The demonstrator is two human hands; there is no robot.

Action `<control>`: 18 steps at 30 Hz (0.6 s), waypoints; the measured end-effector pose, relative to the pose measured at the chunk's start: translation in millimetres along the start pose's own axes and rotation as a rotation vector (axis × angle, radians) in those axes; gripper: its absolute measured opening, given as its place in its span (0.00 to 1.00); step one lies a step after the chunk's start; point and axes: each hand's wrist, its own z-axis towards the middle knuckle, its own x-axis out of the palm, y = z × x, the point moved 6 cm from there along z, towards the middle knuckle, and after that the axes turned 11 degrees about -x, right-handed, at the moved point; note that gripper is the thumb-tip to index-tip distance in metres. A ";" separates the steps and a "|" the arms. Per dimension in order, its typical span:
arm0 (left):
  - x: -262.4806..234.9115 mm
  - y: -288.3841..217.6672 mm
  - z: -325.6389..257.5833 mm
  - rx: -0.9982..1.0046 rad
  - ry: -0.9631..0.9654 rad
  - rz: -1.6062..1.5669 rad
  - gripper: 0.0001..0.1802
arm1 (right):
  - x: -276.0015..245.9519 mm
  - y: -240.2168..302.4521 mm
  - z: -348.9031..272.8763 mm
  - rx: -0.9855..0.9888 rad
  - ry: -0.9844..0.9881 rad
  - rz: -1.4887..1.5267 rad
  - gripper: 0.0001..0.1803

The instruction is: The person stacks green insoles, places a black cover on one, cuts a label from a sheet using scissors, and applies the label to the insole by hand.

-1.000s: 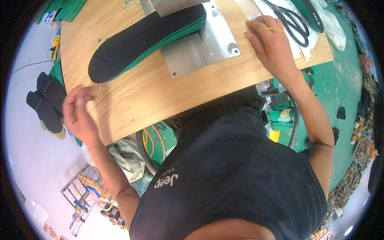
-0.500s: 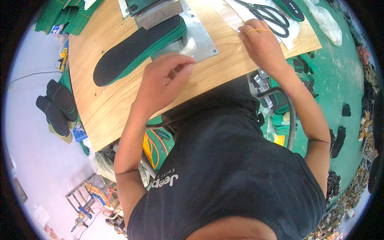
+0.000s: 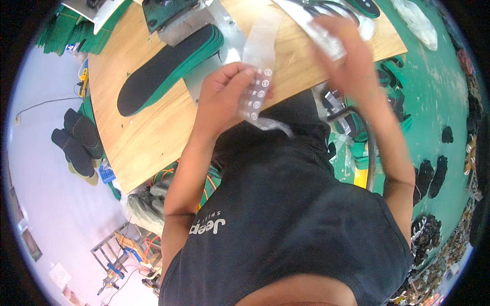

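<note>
My left hand is closed on a translucent strip by the table's near edge, thumb on top. The strip carries a row of round white printed marks; its far part lies over the tabletop and its near tail hangs past the edge. My right hand is smeared by motion above the table's right side, near black-handled scissors and a white sheet. I cannot make out its fingers. Left of my left hand lies a stack of insoles, black on top with green edges.
A metal device on a metal plate stands at the far end of the insoles. Green sheets are piled at the far left. A dark insole lies far right. A metal chair frame curves below the table's right edge.
The left hand, empty before, has moved right and taken hold of the translucent strip. My right hand has lifted and moved slightly right. The view has shifted a little.
</note>
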 end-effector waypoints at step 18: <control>-21.0 -7.2 -6.6 0.251 -0.132 0.047 0.11 | -33.4 -25.6 -31.4 0.702 0.330 0.789 0.37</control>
